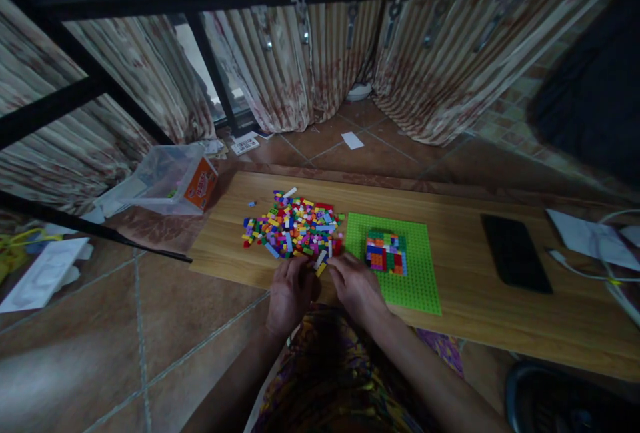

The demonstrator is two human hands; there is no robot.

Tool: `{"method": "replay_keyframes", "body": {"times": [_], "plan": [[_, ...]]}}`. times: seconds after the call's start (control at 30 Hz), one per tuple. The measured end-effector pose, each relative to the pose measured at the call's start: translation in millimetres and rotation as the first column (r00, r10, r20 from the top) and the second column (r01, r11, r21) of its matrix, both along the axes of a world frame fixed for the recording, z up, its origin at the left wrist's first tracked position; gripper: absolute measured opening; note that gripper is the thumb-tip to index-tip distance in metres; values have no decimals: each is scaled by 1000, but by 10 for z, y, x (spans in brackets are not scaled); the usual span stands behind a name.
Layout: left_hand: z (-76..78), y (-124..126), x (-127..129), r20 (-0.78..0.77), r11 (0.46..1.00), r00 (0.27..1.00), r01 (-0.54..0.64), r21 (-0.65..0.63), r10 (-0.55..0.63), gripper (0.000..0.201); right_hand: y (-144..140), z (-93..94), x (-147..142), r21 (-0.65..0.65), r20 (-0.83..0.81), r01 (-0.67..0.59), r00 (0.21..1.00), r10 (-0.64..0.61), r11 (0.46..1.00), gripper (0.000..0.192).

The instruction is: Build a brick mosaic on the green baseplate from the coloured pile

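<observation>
Both hands at the near edge of the surface (pixel 500 326). Left hand (pixel 289 289) and right hand (pixel 355 283) touch the near side of the brick pile (pixel 295 226), fingers curled; grip unclear. Green baseplate (pixel 420 273) with partial build (pixel 386 251) just right of the pile.

Your left hand (pixel 289 289) and right hand (pixel 356 284) are hiding their own fingertips; the bricks (pixel 295 226) beneath are showing too small to identify singly.
</observation>
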State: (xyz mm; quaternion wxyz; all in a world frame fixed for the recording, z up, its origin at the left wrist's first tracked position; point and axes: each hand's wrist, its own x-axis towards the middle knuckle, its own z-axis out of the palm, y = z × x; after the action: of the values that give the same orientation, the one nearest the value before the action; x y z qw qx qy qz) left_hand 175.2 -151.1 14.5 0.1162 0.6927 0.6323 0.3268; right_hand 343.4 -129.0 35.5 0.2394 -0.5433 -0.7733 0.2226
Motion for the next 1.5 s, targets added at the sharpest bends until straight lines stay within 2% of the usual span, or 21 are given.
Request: {"method": "replay_keyframes", "body": {"times": [0.27,0.43,0.63,0.87,0.97,1.03,1.1,1.2,1.27,1.37,1.5], "plan": [[1,2,-33,31,1000,999,10,-22,-10,22,180,5,-262,19,74,-22,997,20,1000,23],[-46,16,-66,11,999,999,33,-9,-33,23,253,46,-430,-17,155,28,988,-25,999,20],[-89,42,-107,-14,997,998,68,29,-67,27,313,120,-498,-70,243,45,970,-27,997,22],[-29,70,-93,-22,996,996,84,38,-83,27,328,110,-497,-51,189,35,982,-25,998,22],[-19,84,-83,-32,995,996,87,55,-85,26,268,136,-313,25,39,35,999,-36,999,18],[-35,88,-81,-45,995,996,74,69,-71,26,214,149,-67,101,-92,64,994,-55,993,19],[-62,89,-82,-57,994,997,64,89,-60,25,180,148,261,128,-185,171,972,-146,977,20],[-102,91,-86,-64,991,996,64,118,-56,24,201,127,780,142,-263,377,906,-332,915,17],[-118,92,-87,-69,991,996,59,124,-50,24,252,106,1042,137,-290,399,891,-348,907,16],[-124,90,-81,-75,991,996,47,123,-38,24,333,61,1222,147,-284,379,901,-328,914,17],[-116,89,-66,-82,992,996,50,118,-40,23,391,-19,1204,138,-267,313,925,-269,940,16]]}}
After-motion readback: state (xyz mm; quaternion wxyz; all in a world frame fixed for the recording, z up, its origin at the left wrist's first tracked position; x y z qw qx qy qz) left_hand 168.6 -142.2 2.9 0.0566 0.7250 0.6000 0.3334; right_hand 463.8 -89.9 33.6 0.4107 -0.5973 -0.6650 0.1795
